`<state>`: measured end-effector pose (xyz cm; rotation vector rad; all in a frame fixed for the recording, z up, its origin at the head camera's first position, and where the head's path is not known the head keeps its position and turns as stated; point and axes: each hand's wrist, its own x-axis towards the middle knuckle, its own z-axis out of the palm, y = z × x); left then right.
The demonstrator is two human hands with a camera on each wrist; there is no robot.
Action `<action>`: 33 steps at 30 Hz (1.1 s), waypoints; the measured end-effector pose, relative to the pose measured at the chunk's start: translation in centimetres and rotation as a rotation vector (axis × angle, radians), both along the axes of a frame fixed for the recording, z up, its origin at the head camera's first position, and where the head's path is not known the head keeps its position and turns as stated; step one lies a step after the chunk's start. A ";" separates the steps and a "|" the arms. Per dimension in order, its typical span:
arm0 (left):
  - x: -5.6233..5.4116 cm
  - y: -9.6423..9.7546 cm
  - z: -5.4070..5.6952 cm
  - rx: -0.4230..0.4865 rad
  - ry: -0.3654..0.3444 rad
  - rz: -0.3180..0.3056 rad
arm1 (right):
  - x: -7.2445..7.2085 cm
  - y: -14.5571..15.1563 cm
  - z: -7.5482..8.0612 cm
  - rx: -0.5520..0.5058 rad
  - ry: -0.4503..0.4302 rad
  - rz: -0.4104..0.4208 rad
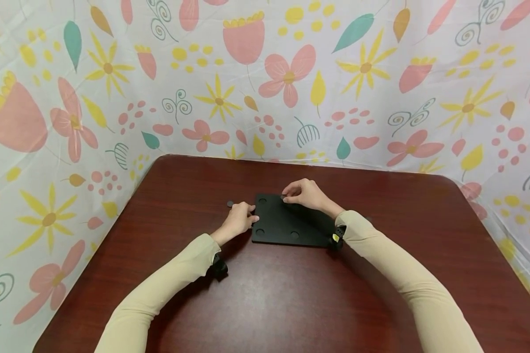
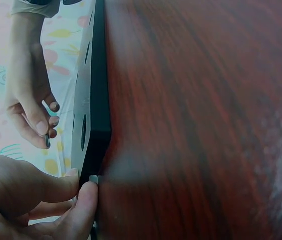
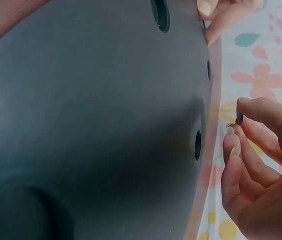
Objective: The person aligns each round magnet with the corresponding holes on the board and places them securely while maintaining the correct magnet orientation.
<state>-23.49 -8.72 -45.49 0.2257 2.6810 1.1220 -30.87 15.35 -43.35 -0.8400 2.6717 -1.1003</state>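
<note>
I see a black board (image 1: 291, 223) lying flat near the middle of the dark red surface (image 1: 269, 304), with round holes in its top; my left hand (image 1: 239, 219) sits at the board's left edge, fingers curled, and the left wrist view shows thumb and forefinger (image 2: 83, 200) pressed against the near corner of the board (image 2: 93, 100), pinching it there; my right hand (image 1: 304, 193) hovers over the far edge of the board, fingers bent together; in the right wrist view the fingertips (image 3: 240, 140) pinch a small dark disc (image 3: 239, 118), held just beside the board's edge (image 3: 106, 125) and near one of its holes (image 3: 197, 145); the disc is off the board, not touching it as far as I can tell; another small dark disc (image 1: 230, 204) lies on the surface just left of the board, beyond my left hand; a flowered cloth (image 1: 265, 73) rises behind and around the surface.
</note>
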 end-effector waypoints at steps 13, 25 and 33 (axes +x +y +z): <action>-0.1 -0.2 0.1 0.010 0.012 -0.009 | -0.3 -1.0 -0.2 0.026 -0.008 0.014; 0.0 -0.1 0.1 0.014 0.024 -0.015 | -0.3 -1.6 -0.4 0.038 -0.021 0.012; -0.1 -0.2 0.1 0.009 0.023 -0.017 | -0.4 -1.9 -0.4 0.044 -0.026 0.019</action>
